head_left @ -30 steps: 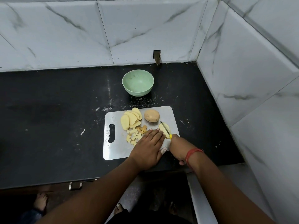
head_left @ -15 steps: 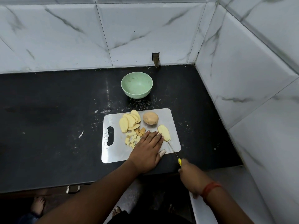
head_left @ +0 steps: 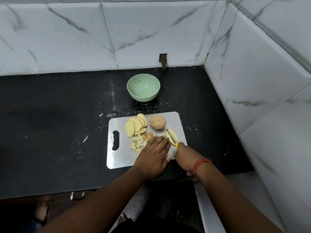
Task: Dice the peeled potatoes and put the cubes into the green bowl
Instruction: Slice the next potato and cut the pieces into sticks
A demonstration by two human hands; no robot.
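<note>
The thing your next cut hangs on is the potato slice (head_left: 171, 137) at the right edge of the cutting board (head_left: 121, 158). Its long axis runs from near-right up to far-left, and the knife (head_left: 170, 136) blade is laid pretty much along that same line, tip pointing away from you toward the whole potato (head_left: 157, 122). So you're set up for a lengthwise strip cut, not a crosswise one. The slice sits just ahead of your right hand (head_left: 185, 157), which is clearly the nearer one and has its fingers wrapped round the yellow handle.

Your left hand (head_left: 154, 156) lies flat on the board just left of the slice, fingers straight and together, fingertips (head_left: 162, 137) near the slice's left edge (can't tell if they actually touch it). I'd keep those tips back from the blade line, since it's close.

To the left of that hand is the little pile of cubes (head_left: 139, 143), and beyond them the fanned stack of slices (head_left: 136, 126). The green bowl (head_left: 143, 87) sits on the black counter (head_left: 50, 132) past the far edge of the board, with nothing visible in it, so by my read you're still early on with lots left to dice
</note>
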